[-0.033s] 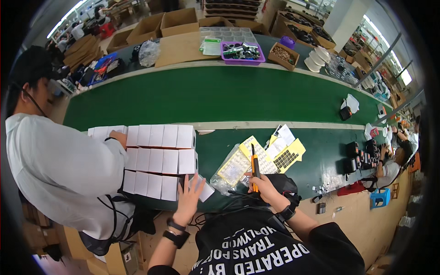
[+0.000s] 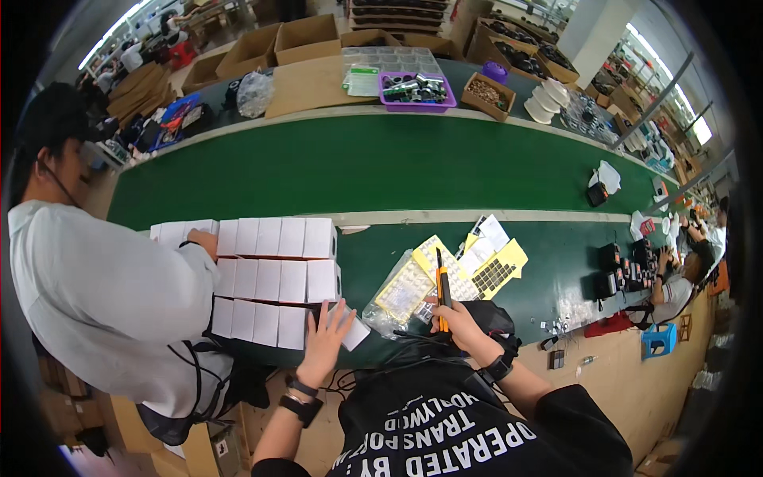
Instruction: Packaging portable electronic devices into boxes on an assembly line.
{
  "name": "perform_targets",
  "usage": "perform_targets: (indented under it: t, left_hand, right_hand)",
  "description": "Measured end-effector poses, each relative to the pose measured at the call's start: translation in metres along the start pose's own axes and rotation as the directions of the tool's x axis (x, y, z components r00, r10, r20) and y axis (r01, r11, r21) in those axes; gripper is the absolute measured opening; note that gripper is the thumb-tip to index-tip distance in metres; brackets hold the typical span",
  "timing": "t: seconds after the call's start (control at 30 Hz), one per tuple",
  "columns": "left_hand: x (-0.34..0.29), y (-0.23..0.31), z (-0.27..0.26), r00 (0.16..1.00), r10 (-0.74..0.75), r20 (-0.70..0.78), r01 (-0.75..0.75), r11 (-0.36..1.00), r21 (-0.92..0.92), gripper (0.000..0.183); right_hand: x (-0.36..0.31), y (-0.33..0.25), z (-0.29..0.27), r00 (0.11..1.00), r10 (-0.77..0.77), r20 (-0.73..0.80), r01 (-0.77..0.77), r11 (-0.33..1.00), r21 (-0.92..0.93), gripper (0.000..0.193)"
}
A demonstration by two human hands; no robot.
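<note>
My left hand point(image 2: 324, 338) is spread at the near right end of several rows of white boxes point(image 2: 280, 280). Its fingers rest by the last box of the front row and a tilted white box point(image 2: 355, 332) beside it. In my right hand point(image 2: 457, 324) is an orange and black utility knife point(image 2: 443, 288), held upright with its tip pointing away from me. Just past that hand lie yellow-backed sticker sheets point(image 2: 407, 291) with rows of small labels, partly on a clear plastic bag point(image 2: 387, 314). Another yellow sheet with dark labels point(image 2: 497, 277) lies to their right.
A co-worker in a white top point(image 2: 103, 278) stands at the left, one hand on the far boxes. A green conveyor belt point(image 2: 358, 163) runs behind the bench. Beyond it are a purple basket of parts point(image 2: 417, 106) and cardboard boxes point(image 2: 307, 40). Black devices point(image 2: 628, 266) stand at the right.
</note>
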State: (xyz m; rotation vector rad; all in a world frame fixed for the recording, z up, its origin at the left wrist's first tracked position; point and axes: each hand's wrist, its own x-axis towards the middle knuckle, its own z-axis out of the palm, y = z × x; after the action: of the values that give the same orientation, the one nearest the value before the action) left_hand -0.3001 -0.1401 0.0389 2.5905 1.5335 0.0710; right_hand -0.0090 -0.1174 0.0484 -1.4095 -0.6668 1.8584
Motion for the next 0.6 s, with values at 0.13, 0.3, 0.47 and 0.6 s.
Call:
perform_targets:
  t: [0.13, 0.3, 0.47, 0.6]
  left_hand:
    - [0.015, -0.018, 0.011, 0.991, 0.132, -0.019, -0.133, 0.987, -0.085, 0.058]
    - [0.052, 0.010, -0.002, 0.994, -0.033, -0.102, -0.006, 0.933, -0.359, 0.059]
    - [0.129, 0.011, 0.019, 0.925, -0.308, -0.224, 0.114, 0.787, -0.607, 0.060]
    - [0.185, 0.001, 0.029, 0.889, -0.331, -0.317, 0.092, 0.806, -0.584, 0.062]
  right_hand:
    - [-0.011, -0.021, -0.014, 0.992, -0.046, -0.118, 0.049, 0.999, 0.019, 0.036]
    - [-0.025, -0.038, -0.064, 0.938, -0.216, -0.272, 0.197, 0.976, -0.094, 0.037]
    - [-0.025, -0.065, -0.085, 0.866, -0.343, -0.363, 0.288, 0.937, -0.197, 0.026]
    - [-0.006, -0.075, -0.102, 0.851, -0.390, -0.351, 0.327, 0.918, -0.226, 0.017]
